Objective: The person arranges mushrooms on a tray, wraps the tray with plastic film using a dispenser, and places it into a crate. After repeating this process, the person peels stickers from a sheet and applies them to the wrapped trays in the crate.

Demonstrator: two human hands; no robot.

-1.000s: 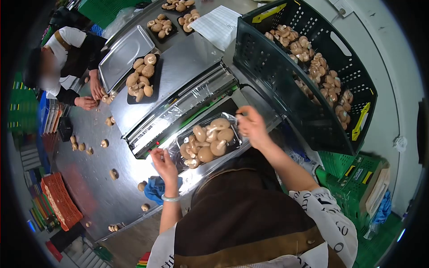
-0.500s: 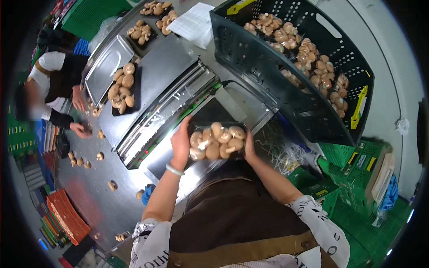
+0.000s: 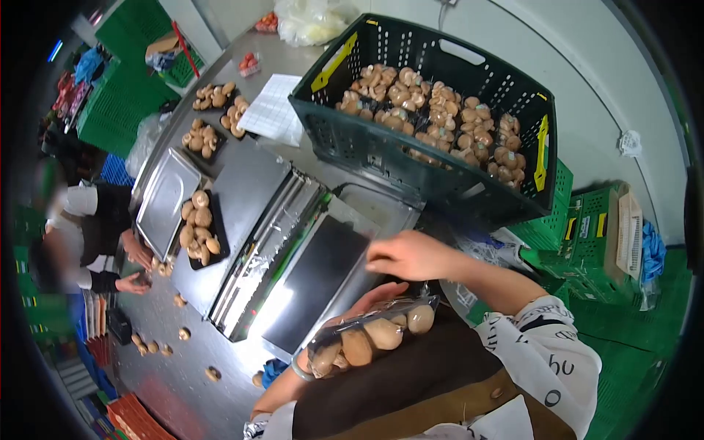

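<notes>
My left hand grips a film-wrapped tray of mushrooms close to my apron. The tray is tipped on edge, with its mushroom side turned toward me, and it hides part of the hand. Above the tray and apart from it, my right hand has its fingers curled together; whether anything small is between them is hidden. Just beyond both hands lies the dark plate of the wrapping machine. An unwrapped black tray of mushrooms rests on the machine's metal top.
A dark green crate of wrapped mushroom trays stands beyond my right hand. Paper sheets and more mushroom trays lie at the back. Loose mushrooms dot the metal table. At left, a co-worker's hands handle mushrooms.
The wrapped tray has come closer to my body and tipped on edge. My right hand has let go of it and moved above it; my left hand still holds it.
</notes>
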